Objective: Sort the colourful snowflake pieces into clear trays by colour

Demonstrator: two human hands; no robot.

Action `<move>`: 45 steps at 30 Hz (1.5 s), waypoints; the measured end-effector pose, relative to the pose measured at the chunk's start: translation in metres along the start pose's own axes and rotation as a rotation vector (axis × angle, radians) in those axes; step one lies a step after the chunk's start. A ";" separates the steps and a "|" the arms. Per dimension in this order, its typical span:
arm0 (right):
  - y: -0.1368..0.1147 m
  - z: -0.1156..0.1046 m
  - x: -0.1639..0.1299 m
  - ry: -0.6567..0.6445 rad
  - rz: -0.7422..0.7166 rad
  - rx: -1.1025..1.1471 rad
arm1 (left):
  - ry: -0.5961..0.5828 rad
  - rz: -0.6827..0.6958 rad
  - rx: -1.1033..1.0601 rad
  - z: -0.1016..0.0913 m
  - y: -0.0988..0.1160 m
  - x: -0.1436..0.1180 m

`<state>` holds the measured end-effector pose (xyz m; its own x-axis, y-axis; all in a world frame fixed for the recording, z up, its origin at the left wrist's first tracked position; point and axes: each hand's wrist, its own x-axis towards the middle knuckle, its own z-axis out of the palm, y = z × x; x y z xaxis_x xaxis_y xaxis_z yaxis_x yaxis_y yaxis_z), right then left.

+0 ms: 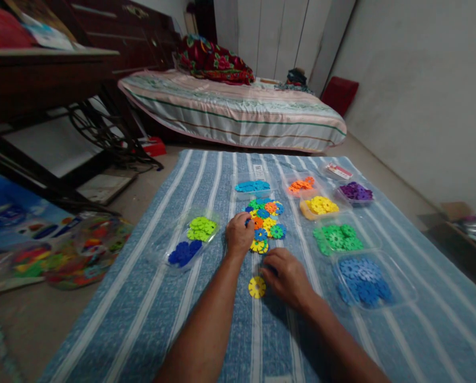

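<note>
A mixed pile of notched, flower-shaped plastic discs (268, 227) lies on the striped cloth in front of me. At its left edge is my left hand (239, 234), its fingers pinched on a dark blue disc (247, 222). My right hand (288, 274) hangs low just nearer than the pile, fingers curled together; whatever they may hold is hidden. Beside its thumb a single yellow disc (257, 287) lies flat on the cloth. To the left, a clear tray (214, 246) contains lime-green discs (202, 229) and dark blue discs (184, 253).
Clear containers hold light blue (252, 186), orange (301, 184), yellow (321, 205), purple (355, 191), green (337, 238) and blue discs (364, 282). A small card (339, 171) lies at the back right. Beyond the cloth-covered surface stands a bed (238, 114).
</note>
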<state>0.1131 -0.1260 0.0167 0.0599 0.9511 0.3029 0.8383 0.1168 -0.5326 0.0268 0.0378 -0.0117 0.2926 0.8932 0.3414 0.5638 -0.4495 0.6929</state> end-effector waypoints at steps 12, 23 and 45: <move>-0.025 0.013 -0.014 -0.072 0.010 -0.080 | 0.019 0.011 -0.004 0.002 -0.003 0.001; 0.005 -0.049 0.018 0.120 -0.039 -0.064 | -0.016 0.013 0.005 -0.002 -0.001 0.001; 0.062 0.022 0.015 0.338 0.130 -0.201 | 0.007 0.026 0.017 -0.004 0.002 0.000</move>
<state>0.1541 -0.0984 -0.0289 0.3191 0.8030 0.5035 0.8990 -0.0883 -0.4289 0.0246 0.0366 -0.0077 0.3019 0.8814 0.3634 0.5693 -0.4724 0.6729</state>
